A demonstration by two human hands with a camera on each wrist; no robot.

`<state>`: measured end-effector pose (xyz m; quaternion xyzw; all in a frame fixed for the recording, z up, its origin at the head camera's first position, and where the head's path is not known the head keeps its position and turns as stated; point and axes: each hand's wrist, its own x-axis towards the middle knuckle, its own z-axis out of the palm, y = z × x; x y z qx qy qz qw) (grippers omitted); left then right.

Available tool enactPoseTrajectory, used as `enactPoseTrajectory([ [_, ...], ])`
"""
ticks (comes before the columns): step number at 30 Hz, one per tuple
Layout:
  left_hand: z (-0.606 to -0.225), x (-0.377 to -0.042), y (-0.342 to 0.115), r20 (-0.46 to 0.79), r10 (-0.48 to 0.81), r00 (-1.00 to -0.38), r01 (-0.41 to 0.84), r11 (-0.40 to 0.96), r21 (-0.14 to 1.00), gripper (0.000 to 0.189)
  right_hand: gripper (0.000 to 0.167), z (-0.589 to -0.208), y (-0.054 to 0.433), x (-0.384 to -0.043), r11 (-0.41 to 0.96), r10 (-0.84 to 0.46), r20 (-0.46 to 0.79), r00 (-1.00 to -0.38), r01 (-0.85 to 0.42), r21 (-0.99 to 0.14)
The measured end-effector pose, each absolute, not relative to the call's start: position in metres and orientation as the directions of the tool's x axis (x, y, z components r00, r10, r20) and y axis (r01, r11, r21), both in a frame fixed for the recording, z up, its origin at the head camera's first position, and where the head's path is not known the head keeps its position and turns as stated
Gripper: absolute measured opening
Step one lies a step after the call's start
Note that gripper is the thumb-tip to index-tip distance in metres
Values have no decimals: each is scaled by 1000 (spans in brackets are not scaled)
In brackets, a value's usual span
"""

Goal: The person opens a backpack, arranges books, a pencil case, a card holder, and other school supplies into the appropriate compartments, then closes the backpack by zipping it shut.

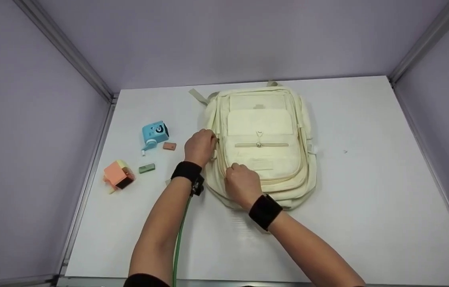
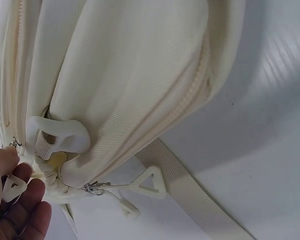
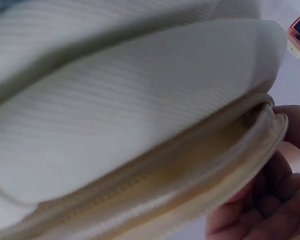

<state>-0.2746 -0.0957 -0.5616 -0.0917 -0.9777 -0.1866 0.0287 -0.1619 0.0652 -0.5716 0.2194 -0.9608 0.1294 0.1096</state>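
Observation:
A cream backpack (image 1: 262, 121) lies front side up on the white table. At its left side my left hand (image 1: 200, 146) pinches a zipper slider (image 2: 16, 144) between thumb and finger, and the slider's white pull (image 2: 14, 188) hangs among the fingers. Lower down, my right hand (image 1: 243, 184) grips the edge of the front compartment near its lower left corner. In the right wrist view that compartment's zipped mouth (image 3: 189, 172) gapes, with the fingers (image 3: 274, 210) on its rim. What lies deep inside is hidden.
Left of the backpack lie a blue sharpener-like box with a crank (image 1: 155, 132), a reddish eraser-like block (image 1: 169, 146), a green block (image 1: 147, 168) and an orange box (image 1: 118, 174). A grey strap (image 1: 198, 96) sticks out at the upper left. Walls enclose the table.

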Motion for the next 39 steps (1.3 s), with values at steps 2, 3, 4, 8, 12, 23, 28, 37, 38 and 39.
enactPoseTrajectory([
  [2, -561, -274, -95, 93, 167, -982, 190, 912, 364, 16, 18, -572, 73, -162, 852, -420, 277, -864, -480, -207],
  [3, -561, -274, -94, 91, 165, -982, 187, 911, 369, 16, 19, -572, 79, -161, 839, -437, 282, -854, -500, -213],
  [4, -561, -273, -94, 88, 164, -982, 186, 909, 372, 16, 20, -572, 86, -161, 823, -455, 291, -841, -522, -221],
  [8, -564, -271, -93, 84, 166, -982, 186, 903, 388, 15, 15, -573, 125, -156, 759, -505, 331, -797, -593, -271],
  [12, -566, -267, -90, 80, 175, -981, 192, 900, 392, 19, 7, -574, 175, -154, 737, -501, 345, -794, -600, -311],
  [23, -566, -212, -68, 231, 456, -859, 511, 782, 356, 32, 18, -596, 275, -158, 746, -476, 337, -812, -576, -334],
  [28, -575, -188, -55, 99, 632, -768, 625, 709, 327, 47, 12, -598, 280, -164, 739, -422, 364, -830, -548, -392],
  [37, -572, -194, -46, 64, 665, -745, 660, 718, 220, 51, 9, -576, 264, -176, 759, -244, 376, -894, -418, -500],
  [38, -569, -196, -45, 73, 665, -743, 664, 719, 204, 49, 10, -573, 263, -177, 755, -230, 385, -894, -413, -508],
  [39, -566, -198, -44, 85, 663, -744, 666, 722, 188, 47, 11, -570, 263, -180, 749, -219, 397, -892, -414, -518],
])
